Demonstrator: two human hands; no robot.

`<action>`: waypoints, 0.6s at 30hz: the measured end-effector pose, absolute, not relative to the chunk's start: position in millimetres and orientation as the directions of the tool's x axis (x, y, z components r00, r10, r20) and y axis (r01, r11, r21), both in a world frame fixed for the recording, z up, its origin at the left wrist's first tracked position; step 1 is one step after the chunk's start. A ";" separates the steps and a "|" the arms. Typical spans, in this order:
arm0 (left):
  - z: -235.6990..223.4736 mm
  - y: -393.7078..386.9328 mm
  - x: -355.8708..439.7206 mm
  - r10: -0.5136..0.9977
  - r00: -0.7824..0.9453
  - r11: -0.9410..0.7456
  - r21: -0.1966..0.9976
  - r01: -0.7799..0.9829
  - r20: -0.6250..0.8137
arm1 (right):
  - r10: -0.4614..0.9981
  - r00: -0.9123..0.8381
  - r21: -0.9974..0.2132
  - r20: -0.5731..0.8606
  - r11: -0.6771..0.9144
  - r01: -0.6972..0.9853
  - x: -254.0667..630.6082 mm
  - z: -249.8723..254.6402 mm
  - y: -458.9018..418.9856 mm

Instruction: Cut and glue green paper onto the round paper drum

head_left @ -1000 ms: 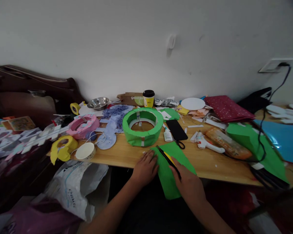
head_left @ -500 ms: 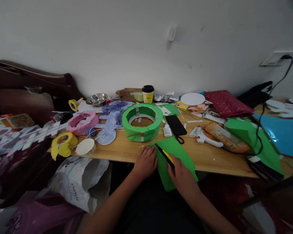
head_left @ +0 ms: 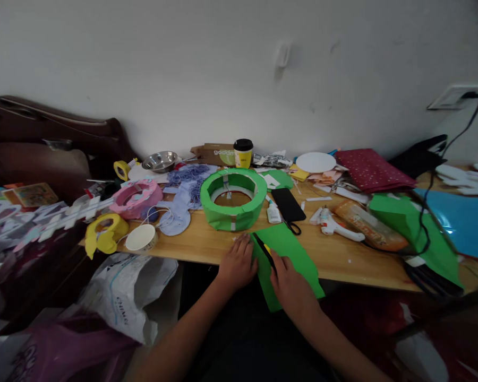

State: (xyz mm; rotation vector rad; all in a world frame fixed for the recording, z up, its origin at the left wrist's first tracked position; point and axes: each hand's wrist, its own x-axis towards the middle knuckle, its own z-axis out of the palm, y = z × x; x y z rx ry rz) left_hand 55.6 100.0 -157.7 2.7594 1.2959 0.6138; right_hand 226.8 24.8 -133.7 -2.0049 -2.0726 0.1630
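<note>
Though still in right hand (head_left: pixel 290 276), yellow-black cutter (head_left: pixel 265 249) less visible.

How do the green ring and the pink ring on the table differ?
The green ring looks larger than the pink ring. The green ring stands in front of the lidded cup, while the pink ring lies further left, behind the yellow ring. The green ring's inside looks mostly open, whereas the pink ring has pale pieces across its top. Both are round with an open middle.
</note>
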 end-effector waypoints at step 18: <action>-127.8 66.1 31.4 0.483 0.741 -0.843 0.017 0.538 0.468 | 0.972 -0.014 -0.501 0.234 0.133 0.855 315.2 -169.1 20.9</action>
